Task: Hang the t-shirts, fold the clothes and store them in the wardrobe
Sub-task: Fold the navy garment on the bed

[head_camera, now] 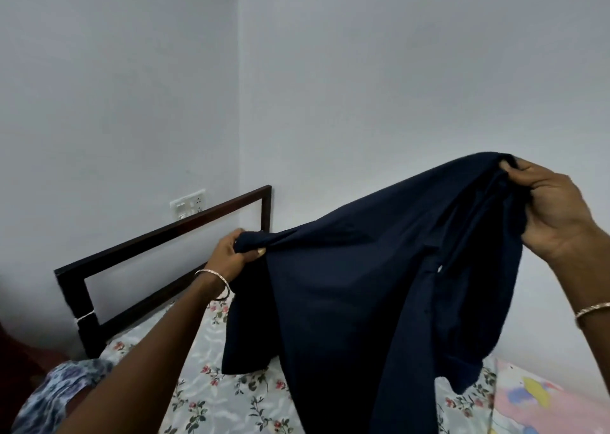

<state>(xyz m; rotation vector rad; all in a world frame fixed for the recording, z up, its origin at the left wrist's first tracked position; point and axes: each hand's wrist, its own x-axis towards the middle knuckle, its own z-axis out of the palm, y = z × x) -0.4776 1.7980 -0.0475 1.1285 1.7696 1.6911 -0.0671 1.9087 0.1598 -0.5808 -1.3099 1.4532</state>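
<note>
A dark navy shirt (pixel 356 288) hangs spread in the air above the bed, its lower part dropping out of the bottom of the view. My left hand (pixel 231 252) grips one bunched upper corner of it at the middle left. My right hand (pixel 554 209) holds the other upper edge higher up at the right, fingers curled into the fabric. Both wrists wear thin bangles.
Below lies a bed with a floral sheet (pixel 204 397) and a dark wooden headboard (pixel 158 239) against the wall. A pink patterned cloth (pixel 541 400) lies at the bottom right. A wall socket plate (pixel 187 203) sits behind the headboard. A blue floral sleeve (pixel 56 394) shows at the bottom left.
</note>
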